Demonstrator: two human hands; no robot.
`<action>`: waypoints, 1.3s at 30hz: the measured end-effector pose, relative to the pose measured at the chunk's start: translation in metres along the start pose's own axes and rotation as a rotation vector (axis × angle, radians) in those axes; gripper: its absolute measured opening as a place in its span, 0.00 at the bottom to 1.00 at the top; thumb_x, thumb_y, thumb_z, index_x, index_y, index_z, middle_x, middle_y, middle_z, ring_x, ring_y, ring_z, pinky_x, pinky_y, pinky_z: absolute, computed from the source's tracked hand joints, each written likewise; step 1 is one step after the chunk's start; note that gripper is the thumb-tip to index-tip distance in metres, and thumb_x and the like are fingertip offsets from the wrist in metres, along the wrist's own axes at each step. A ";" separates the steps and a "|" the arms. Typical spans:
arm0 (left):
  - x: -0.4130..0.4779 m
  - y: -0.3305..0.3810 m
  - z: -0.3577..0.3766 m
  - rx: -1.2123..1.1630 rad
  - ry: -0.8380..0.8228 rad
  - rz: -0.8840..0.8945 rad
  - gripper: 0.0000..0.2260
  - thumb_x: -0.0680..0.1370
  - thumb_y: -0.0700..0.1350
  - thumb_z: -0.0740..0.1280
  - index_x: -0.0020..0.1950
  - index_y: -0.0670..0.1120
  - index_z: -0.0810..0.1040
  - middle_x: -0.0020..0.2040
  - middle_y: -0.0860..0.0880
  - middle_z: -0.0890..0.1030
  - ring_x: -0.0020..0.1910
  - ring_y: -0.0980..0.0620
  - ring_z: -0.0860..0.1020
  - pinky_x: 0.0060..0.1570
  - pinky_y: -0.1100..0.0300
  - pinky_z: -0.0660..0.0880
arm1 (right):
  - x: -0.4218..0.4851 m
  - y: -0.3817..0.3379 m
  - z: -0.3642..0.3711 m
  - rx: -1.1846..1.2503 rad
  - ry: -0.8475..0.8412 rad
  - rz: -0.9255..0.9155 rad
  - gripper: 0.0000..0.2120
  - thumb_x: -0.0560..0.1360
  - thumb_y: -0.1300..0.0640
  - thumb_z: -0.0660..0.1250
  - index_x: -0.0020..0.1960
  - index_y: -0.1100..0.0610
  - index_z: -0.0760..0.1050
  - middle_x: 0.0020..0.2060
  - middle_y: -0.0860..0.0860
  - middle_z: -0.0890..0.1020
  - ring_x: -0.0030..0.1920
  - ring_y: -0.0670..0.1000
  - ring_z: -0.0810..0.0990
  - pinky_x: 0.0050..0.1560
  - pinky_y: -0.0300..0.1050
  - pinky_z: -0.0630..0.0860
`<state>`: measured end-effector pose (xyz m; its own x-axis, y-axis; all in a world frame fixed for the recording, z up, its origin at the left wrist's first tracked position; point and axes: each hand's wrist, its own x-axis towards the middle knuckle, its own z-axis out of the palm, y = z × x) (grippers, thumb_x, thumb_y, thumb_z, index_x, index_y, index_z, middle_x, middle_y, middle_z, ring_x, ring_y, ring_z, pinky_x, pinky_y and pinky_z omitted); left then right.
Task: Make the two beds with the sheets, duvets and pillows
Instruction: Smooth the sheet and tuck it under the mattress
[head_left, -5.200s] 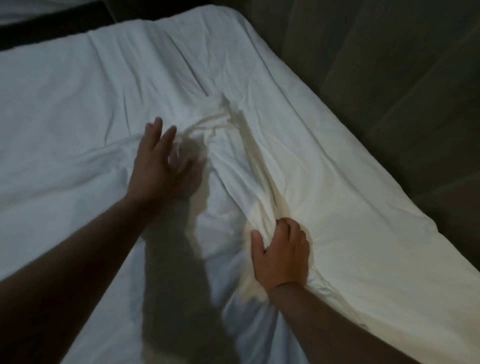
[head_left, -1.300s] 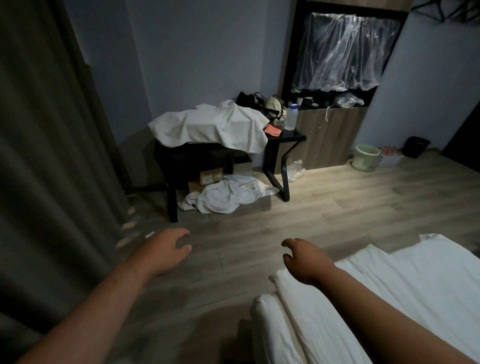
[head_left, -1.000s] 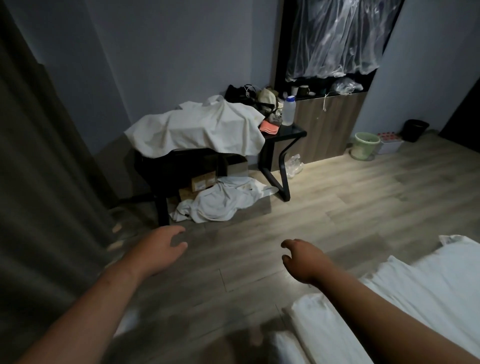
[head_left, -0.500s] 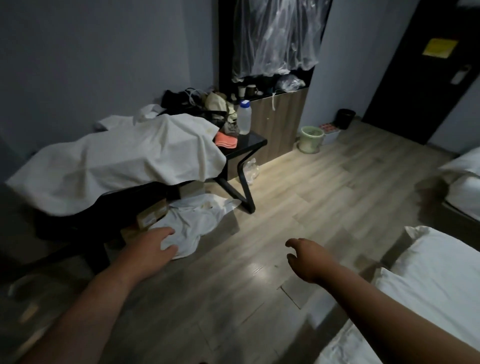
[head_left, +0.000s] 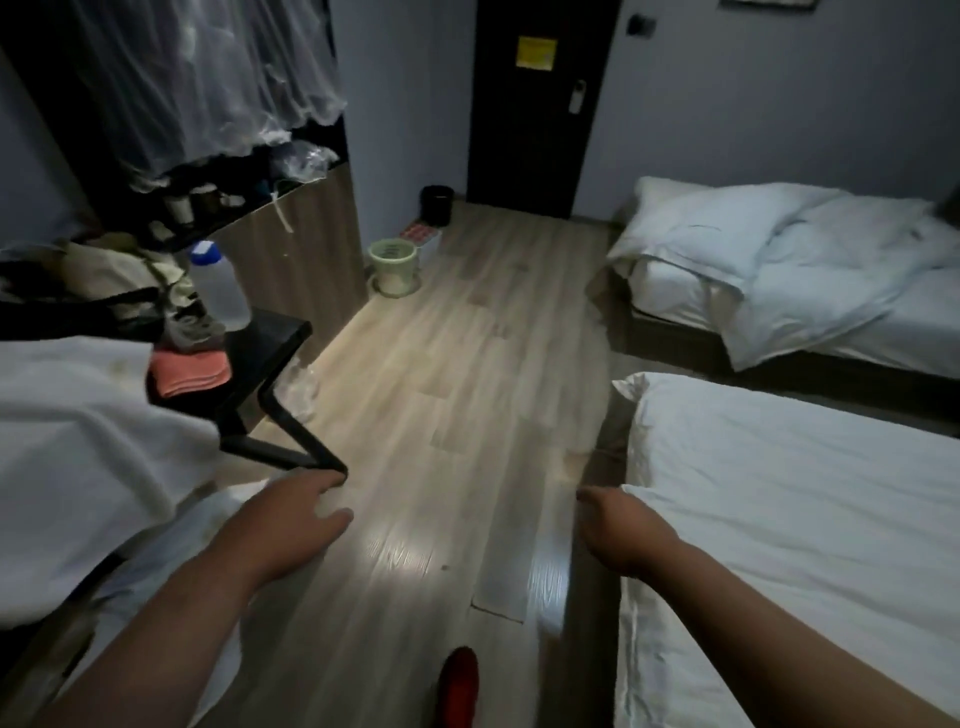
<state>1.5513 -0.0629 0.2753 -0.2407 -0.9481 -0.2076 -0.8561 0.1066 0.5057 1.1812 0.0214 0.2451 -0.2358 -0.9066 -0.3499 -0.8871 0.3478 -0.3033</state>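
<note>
The near bed (head_left: 789, 519) lies at the right under a smooth white sheet. Behind it the far bed (head_left: 883, 332) carries a rumpled white duvet (head_left: 810, 270). A white duvet or sheet (head_left: 67, 447) is draped over the black table (head_left: 270, 338) at the left, and more white linen (head_left: 208, 525) lies on the floor under my left arm. My left hand (head_left: 285, 519) hovers over the wooden floor with fingers apart, holding nothing. My right hand (head_left: 618, 525) hangs by the near bed's corner, fingers loosely curled and empty.
A plastic bottle (head_left: 221, 288), an orange cloth (head_left: 189, 371) and bags crowd the table. A pale green bin (head_left: 393, 265) and a black bin (head_left: 437, 204) stand by the wall near the dark door (head_left: 530, 104). My red shoe (head_left: 458, 686) shows at the bottom.
I have turned away from the bed I was smoothing and swung right past the table. Both beds and the door have come into sight. Both hands stay empty.
</note>
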 end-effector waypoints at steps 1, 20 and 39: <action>0.026 0.009 0.000 0.024 -0.020 0.038 0.24 0.75 0.53 0.71 0.70 0.50 0.74 0.67 0.49 0.77 0.65 0.51 0.75 0.63 0.58 0.70 | 0.014 0.007 -0.005 0.006 0.006 0.029 0.23 0.80 0.52 0.61 0.74 0.53 0.67 0.69 0.54 0.75 0.66 0.53 0.75 0.65 0.48 0.73; 0.414 0.155 0.001 0.223 -0.209 0.392 0.24 0.78 0.56 0.66 0.73 0.53 0.70 0.73 0.57 0.70 0.71 0.57 0.68 0.67 0.61 0.66 | 0.258 0.060 -0.111 0.121 0.100 0.328 0.19 0.80 0.51 0.62 0.70 0.53 0.71 0.65 0.53 0.77 0.63 0.54 0.77 0.62 0.48 0.74; 0.801 0.337 0.033 0.379 -0.413 0.795 0.25 0.77 0.57 0.65 0.74 0.52 0.69 0.73 0.54 0.72 0.71 0.54 0.70 0.68 0.59 0.67 | 0.489 0.106 -0.227 0.159 0.198 0.739 0.22 0.81 0.50 0.58 0.74 0.53 0.66 0.69 0.51 0.73 0.68 0.53 0.73 0.65 0.47 0.72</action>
<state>1.0552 -0.7762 0.2514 -0.8920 -0.3856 -0.2359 -0.4473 0.8282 0.3376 0.8821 -0.4389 0.2431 -0.8231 -0.4465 -0.3508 -0.4080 0.8947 -0.1815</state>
